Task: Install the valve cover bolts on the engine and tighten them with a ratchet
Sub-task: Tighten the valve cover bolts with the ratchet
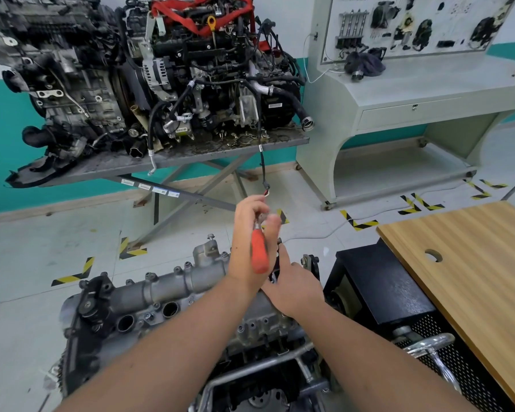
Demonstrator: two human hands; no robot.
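The left hand (247, 233) was curled round a ratchet (259, 251) with an orange handle, holding it raised and nearly upright above the far end of the engine (167, 295). The right hand (295, 281) lay just beside and below it, resting on the valve cover (191, 281), though whether its fingers pinched anything could not be told. Several bolts (187, 265) stood along the cover's far edge, a black box (378, 281) and wooden table (470, 263) to the right
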